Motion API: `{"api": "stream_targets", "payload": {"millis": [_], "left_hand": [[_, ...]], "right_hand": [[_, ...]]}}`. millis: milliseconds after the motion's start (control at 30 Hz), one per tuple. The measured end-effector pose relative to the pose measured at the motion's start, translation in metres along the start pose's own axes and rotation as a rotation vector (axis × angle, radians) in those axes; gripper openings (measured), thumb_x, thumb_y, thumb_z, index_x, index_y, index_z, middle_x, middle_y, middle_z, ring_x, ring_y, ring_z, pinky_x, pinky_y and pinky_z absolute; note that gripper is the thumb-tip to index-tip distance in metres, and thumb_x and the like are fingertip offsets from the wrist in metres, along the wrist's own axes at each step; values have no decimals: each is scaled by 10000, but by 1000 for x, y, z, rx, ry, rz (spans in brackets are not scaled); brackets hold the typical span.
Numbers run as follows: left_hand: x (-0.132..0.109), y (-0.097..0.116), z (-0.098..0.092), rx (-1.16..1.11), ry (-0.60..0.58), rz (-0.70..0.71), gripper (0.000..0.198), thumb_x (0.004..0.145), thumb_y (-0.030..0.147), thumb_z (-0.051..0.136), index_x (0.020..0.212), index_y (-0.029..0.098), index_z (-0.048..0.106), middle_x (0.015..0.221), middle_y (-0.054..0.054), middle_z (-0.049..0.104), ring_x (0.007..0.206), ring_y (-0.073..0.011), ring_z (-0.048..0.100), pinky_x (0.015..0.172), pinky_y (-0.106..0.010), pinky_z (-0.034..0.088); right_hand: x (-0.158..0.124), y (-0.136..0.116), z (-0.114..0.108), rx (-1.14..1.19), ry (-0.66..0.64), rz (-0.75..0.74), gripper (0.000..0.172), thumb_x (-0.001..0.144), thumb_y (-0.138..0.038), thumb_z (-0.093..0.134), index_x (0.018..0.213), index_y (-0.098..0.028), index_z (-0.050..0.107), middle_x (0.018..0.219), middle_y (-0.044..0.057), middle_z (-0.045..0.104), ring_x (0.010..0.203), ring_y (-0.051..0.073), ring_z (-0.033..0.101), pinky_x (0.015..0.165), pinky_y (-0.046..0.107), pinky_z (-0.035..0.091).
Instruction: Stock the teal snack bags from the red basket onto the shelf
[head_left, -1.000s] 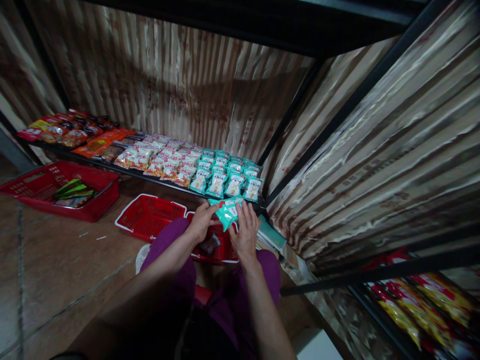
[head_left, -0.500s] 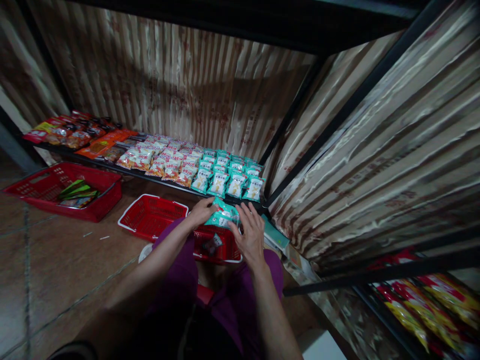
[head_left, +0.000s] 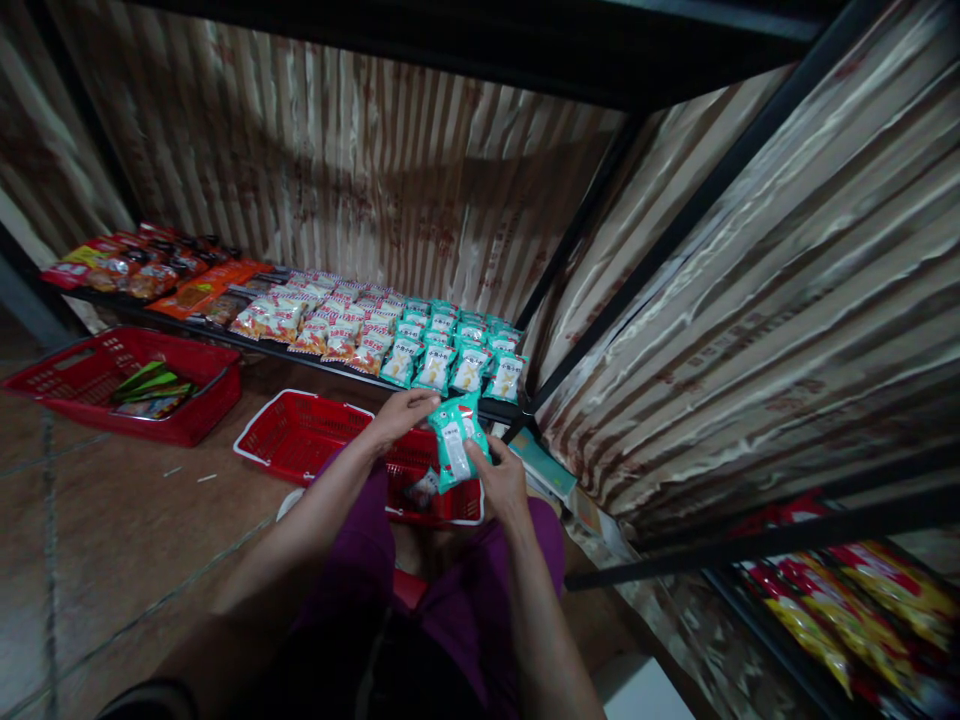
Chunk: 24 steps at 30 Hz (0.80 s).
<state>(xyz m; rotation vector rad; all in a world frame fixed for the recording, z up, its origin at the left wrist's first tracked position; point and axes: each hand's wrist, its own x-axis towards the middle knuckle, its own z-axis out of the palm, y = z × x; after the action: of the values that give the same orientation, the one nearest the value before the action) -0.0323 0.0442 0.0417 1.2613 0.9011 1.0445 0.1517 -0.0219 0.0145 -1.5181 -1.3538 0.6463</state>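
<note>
My right hand (head_left: pixel 501 475) grips a teal snack bag (head_left: pixel 457 445) by its right side, thumb on the front. The bag hangs tilted above a red basket (head_left: pixel 420 512). My left hand (head_left: pixel 403 415) is loosely open, its fingertips at the bag's upper left corner; whether they touch it I cannot tell. Inside the basket a small crumpled packet (head_left: pixel 425 487) shows beneath the held bag. Just beyond my hands, rows of matching teal bags (head_left: pixel 435 365) stand at the right end of the low shelf (head_left: pixel 330 366).
White and orange snack bags (head_left: pixel 341 325), orange packs (head_left: pixel 214 285) and red packs (head_left: pixel 120 262) line the shelf leftward. A second red basket (head_left: pixel 187 425) with green packets sits on the floor at left. A black shelf post (head_left: pixel 675 220) slants at right, near yellow-red bags (head_left: pixel 832 610).
The teal bag has turned from lying sideways to a more upright tilt and moved slightly right. My right hand has closed on its side; my left hand has loosened from it.
</note>
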Motion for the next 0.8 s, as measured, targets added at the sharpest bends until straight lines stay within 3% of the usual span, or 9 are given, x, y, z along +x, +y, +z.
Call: {"api": "stream_targets", "payload": {"millis": [133, 233, 333, 500, 700, 800], "left_hand": [[-13, -12, 10, -239, -17, -154, 490, 624, 499, 714, 987, 187, 611, 952, -64, 648, 822, -167, 609, 749, -321, 480], [-21, -19, 21, -260, -95, -174, 450, 678, 497, 674, 1020, 213, 605, 1044, -65, 639, 913, -172, 600, 786, -310, 461], [-25, -23, 31, -263, -102, -168, 455, 688, 498, 665, 1037, 212, 600, 1060, -63, 646, 955, -184, 598, 786, -289, 445], [-26, -25, 41, -325, -47, -132, 524, 629, 490, 713, 1033, 181, 589, 951, -71, 676, 846, -185, 628, 707, -272, 456], [-24, -23, 47, -357, 10, -88, 465, 587, 461, 744, 903, 151, 599, 848, -50, 678, 759, -166, 623, 702, -269, 460], [-24, -23, 49, -326, 77, -60, 430, 583, 443, 744, 871, 157, 603, 795, -30, 670, 723, -156, 613, 679, -257, 459]], "right_hand": [[1, -1, 3, 137, 81, 75, 475, 676, -543, 623, 919, -140, 683, 856, 57, 702, 771, 212, 611, 715, 325, 476], [1, 0, 5, 167, 104, 68, 469, 683, -542, 618, 922, -142, 678, 858, 56, 699, 782, 209, 609, 715, 320, 475], [0, 4, 6, 153, 126, 74, 470, 687, -544, 613, 924, -143, 673, 822, 49, 694, 750, 199, 602, 688, 309, 474], [-1, 2, 4, 70, 143, 58, 462, 695, -556, 593, 891, -147, 678, 774, 37, 681, 711, 190, 587, 655, 293, 461], [-1, -4, 3, -23, 126, 57, 456, 743, -561, 536, 917, -159, 663, 819, 48, 676, 752, 207, 593, 678, 312, 461], [-3, -4, 5, -155, 234, -61, 466, 762, -535, 530, 1007, -150, 624, 947, 100, 654, 865, 238, 588, 774, 368, 460]]}}
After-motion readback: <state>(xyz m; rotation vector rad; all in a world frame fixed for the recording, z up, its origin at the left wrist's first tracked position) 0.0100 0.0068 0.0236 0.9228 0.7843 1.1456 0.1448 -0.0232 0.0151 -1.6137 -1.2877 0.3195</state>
